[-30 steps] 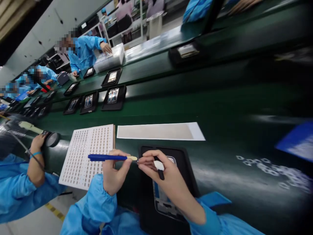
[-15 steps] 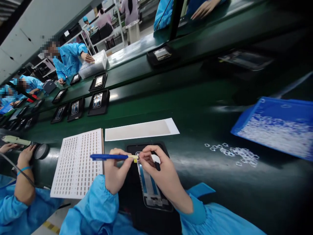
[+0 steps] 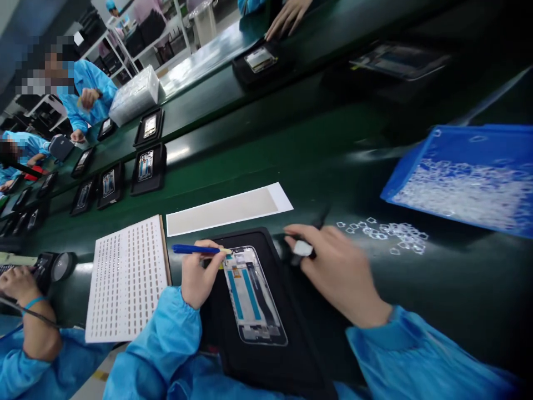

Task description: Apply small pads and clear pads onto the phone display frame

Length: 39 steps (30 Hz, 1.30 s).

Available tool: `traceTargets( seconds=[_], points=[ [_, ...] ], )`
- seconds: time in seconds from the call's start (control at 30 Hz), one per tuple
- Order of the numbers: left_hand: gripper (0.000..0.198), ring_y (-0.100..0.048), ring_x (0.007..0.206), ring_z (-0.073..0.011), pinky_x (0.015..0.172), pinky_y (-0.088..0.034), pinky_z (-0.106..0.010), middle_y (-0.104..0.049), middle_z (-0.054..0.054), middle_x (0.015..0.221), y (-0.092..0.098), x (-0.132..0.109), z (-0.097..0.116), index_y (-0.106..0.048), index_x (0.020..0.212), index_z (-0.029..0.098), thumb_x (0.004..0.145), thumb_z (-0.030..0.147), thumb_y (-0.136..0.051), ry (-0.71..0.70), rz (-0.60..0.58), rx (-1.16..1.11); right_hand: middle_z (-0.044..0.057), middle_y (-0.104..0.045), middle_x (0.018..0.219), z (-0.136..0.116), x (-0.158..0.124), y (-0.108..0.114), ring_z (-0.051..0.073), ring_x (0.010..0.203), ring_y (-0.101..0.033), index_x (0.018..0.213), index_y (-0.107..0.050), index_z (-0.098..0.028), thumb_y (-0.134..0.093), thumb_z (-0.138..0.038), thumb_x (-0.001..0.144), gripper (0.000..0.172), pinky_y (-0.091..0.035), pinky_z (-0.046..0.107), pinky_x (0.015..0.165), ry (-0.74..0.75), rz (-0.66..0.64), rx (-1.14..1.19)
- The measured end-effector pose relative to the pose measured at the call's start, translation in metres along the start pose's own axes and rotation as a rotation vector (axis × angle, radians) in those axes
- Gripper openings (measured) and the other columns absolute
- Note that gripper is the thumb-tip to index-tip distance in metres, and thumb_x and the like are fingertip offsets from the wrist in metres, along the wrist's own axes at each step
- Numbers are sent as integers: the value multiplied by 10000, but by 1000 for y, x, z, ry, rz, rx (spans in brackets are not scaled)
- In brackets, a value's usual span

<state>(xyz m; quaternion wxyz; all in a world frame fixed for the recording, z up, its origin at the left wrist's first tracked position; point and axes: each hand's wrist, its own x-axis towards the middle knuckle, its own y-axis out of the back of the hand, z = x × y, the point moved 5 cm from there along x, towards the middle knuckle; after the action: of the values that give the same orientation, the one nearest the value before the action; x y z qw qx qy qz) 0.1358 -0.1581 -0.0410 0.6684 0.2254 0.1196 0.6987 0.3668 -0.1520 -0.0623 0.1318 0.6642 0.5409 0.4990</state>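
Note:
My left hand (image 3: 198, 276) is closed on a blue pen-like tool (image 3: 189, 249) with a pale yellow tip. That tip touches or hovers just over the upper left corner of a phone frame (image 3: 249, 294); I cannot tell which. The frame, with two blue strips inside, lies in a black tray (image 3: 297, 361) before me. Right of the tray, my right hand (image 3: 339, 272) is blurred, its fingers curled round a slim black tool with a white patch (image 3: 302, 248). Its exact kind is unclear. Small clear outline-shaped pieces (image 3: 402, 233) lie scattered beyond this hand.
A blue bag or tray (image 3: 462, 144) of similar pieces stands at the right. Left are a white perforated sheet (image 3: 127, 278) and a pale strip (image 3: 225, 210). Black trays with phone frames (image 3: 147, 166) line the green bench. Co-workers in blue sit around; one's hand (image 3: 16, 286) is nearby.
My right hand has moved right, away from the phone frame, with the black tool in it. My left hand still holds the blue tool at the frame's top corner. The view has shifted slightly.

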Motion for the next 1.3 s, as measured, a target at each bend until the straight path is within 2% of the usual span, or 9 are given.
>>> traceTargets(
  seconds=[0.1,0.2,0.63,0.8,0.93,1.03,1.13,1.2,1.3],
  points=[
    [97,-709,826,-174,719,-589,-253,-703,-34,871,-12,6,4,-647,889,186,873,279,-627,-80,-77,102,59,-618,816,-24,3,-16,218,760,-565,1017,-620,-197,-451,-137,918,205,-430,314,650,26,-123,252],
    [87,-704,826,-175,737,-582,-260,-701,-35,882,-22,10,5,-649,902,189,886,268,-615,-101,-125,157,63,-631,835,-35,2,-29,239,822,-556,1010,-613,-192,-444,-80,872,246,-422,347,711,55,-188,328],
    [123,-688,832,-181,721,-548,-261,-699,-48,903,-35,9,12,-642,946,201,933,284,-552,-242,-174,444,63,-622,876,-26,-2,-36,258,871,-550,1011,-600,-234,-448,-73,794,311,-435,401,801,-93,-274,434],
    [127,-679,806,-164,668,-520,-222,-691,-41,901,-39,7,14,-639,989,216,942,273,-535,-280,-239,546,58,-613,847,-26,-2,-35,246,832,-553,988,-609,-221,-455,-64,803,287,-444,384,780,-91,-253,430],
    [70,-688,826,-167,711,-529,-233,-692,-32,885,-39,12,7,-633,931,211,903,260,-593,-177,-232,361,57,-615,853,-24,-4,-35,239,837,-569,969,-610,-219,-472,-102,855,214,-457,351,735,-134,-256,463],
    [82,-701,809,-166,709,-547,-248,-690,-38,873,-29,15,-3,-577,909,191,887,265,-604,-5,-106,44,56,-641,896,-23,-6,-36,232,862,-594,965,-604,-224,-490,-167,891,148,-475,323,686,-183,-249,532],
    [69,-684,872,-174,785,-545,-300,-652,-49,892,-13,15,-1,-520,909,186,932,250,-506,-22,44,-114,49,-666,916,-25,-7,-34,228,872,-622,927,-607,-231,-477,-195,907,137,-493,322,678,-205,-205,579],
    [120,-642,865,-165,799,-523,-312,-600,-40,865,-8,12,8,-532,867,187,940,205,-439,-144,11,-4,42,-679,912,-22,-5,-29,224,853,-638,904,-612,-235,-481,-220,919,133,-500,324,686,-214,-150,578],
    [182,-566,777,-162,691,-481,-289,-538,-37,843,-14,2,16,-628,921,192,890,143,-456,-322,-176,398,44,-682,907,-4,-3,-11,222,823,-642,931,-620,-234,-515,-281,931,115,-492,327,708,-253,-6,459]
  ],
)
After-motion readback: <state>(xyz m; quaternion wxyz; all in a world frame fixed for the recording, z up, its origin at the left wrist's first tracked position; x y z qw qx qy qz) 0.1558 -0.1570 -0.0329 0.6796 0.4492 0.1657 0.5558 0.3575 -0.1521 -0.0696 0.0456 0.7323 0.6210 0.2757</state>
